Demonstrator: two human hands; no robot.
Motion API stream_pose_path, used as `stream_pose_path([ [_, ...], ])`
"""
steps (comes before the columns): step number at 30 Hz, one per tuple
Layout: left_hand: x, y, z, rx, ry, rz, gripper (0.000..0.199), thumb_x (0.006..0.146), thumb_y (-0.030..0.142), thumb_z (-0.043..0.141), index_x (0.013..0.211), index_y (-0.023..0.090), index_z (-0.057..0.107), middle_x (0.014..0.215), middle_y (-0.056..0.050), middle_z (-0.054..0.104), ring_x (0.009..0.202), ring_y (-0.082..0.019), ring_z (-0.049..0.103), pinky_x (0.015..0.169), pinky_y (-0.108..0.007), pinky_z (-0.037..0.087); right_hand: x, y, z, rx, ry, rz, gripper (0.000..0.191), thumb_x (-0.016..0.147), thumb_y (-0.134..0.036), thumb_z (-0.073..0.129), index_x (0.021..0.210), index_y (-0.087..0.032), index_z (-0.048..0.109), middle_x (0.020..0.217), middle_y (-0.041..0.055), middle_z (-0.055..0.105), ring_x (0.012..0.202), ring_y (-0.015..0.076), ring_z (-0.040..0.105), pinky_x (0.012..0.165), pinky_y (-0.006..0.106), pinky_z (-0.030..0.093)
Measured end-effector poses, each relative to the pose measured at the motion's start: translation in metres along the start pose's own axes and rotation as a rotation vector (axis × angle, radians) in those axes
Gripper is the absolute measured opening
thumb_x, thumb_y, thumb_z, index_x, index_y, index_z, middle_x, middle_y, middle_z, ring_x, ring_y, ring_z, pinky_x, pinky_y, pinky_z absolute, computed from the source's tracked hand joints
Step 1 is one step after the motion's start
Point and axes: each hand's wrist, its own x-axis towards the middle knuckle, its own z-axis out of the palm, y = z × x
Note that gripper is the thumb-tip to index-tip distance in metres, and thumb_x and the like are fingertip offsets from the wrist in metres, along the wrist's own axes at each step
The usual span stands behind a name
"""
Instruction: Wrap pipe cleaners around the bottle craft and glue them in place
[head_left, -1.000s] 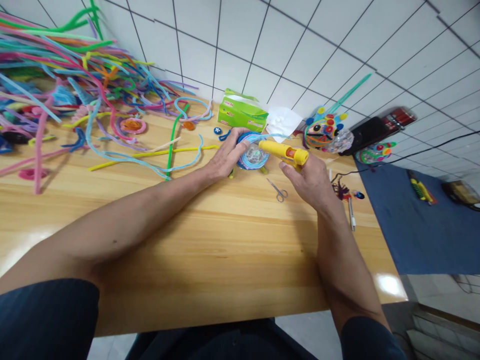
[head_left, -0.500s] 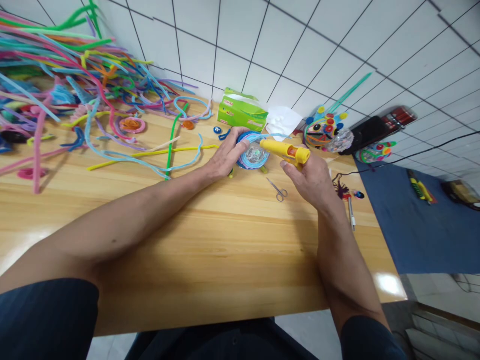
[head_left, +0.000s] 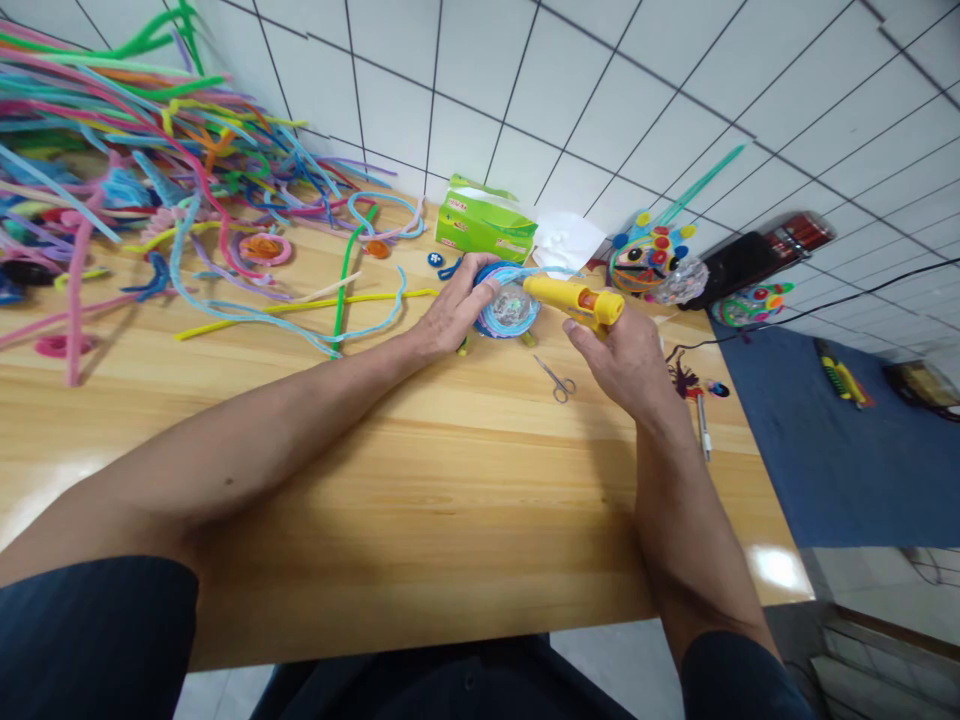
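Left hand [head_left: 459, 308] clamps the fuzzy, coiled blue ring [head_left: 487, 318] near the table's [head_left: 420, 500] wall-side edge, middle stretch; right hand [head_left: 626, 360] grips the smooth yellow plastic glue gun [head_left: 576, 300], nozzle beside the coil, shiny metal scissors [head_left: 556, 382] lying just below!

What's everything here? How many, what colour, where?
hot-glue gun: one, yellow, in right hand
round craft piece: one, blue-purple, in left hand
scissors: one, silver, table centre
pipe cleaners: many, multicoloured, mostly left
tissue pack: one, green, against wall
paper: one, white, beside tissue pack
decorated crafts: two, multicoloured, right rear
cylinder: one, black and red, beside them
pen: one, silver, right
cord: one, black, right
mat: one, blue, far right
tools: uncertain count, yellow, on mat
table: one, wood-coloured, beneath
tiled wall: one, white, rear
left hand: one, bare, centre
right hand: one, bare, centre-right
sleeves: two, dark, below
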Motion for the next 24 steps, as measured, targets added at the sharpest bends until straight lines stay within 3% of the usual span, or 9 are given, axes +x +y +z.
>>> stream_pose_path([
  [10, 0.0008, -0.0032, 0.0015, -0.011, 0.02, -0.003, 0.05, 0.116, 0.065, 0.058, 0.151, 0.031, 0.063, 0.163, -0.011, 0.076, 0.162, -0.038, 0.066, 0.143, -0.053, 0.052, -0.0003, -0.0014, -0.0004, 0.014, -0.015, 0.015, 0.029, 0.109, -0.057, 0.069, 0.117, -0.03, 0.075, 0.101, 0.0091, 0.084, 0.097, 0.0366, 0.077, 0.092, 0.053, 0.067],
  [17, 0.0008, -0.0024, 0.0024, -0.012, 0.021, 0.009, 0.052, 0.116, 0.064, 0.055, 0.152, 0.027, 0.062, 0.162, -0.013, 0.075, 0.16, -0.039, 0.067, 0.141, -0.055, 0.053, -0.0004, -0.0043, -0.0002, 0.018, -0.048, 0.016, 0.02, 0.108, -0.049, 0.069, 0.112, -0.03, 0.073, 0.1, 0.0097, 0.084, 0.095, 0.0366, 0.078, 0.092, 0.053, 0.068],
  [24, 0.0014, -0.0034, 0.0004, -0.022, 0.004, 0.011, 0.049, 0.119, 0.067, 0.056, 0.151, 0.03, 0.061, 0.163, -0.01, 0.075, 0.161, -0.038, 0.065, 0.144, -0.057, 0.052, -0.0011, -0.0008, 0.0012, 0.017, -0.036, 0.003, 0.028, 0.111, -0.057, 0.069, 0.114, -0.03, 0.076, 0.099, 0.0095, 0.084, 0.095, 0.0366, 0.077, 0.09, 0.053, 0.068],
])
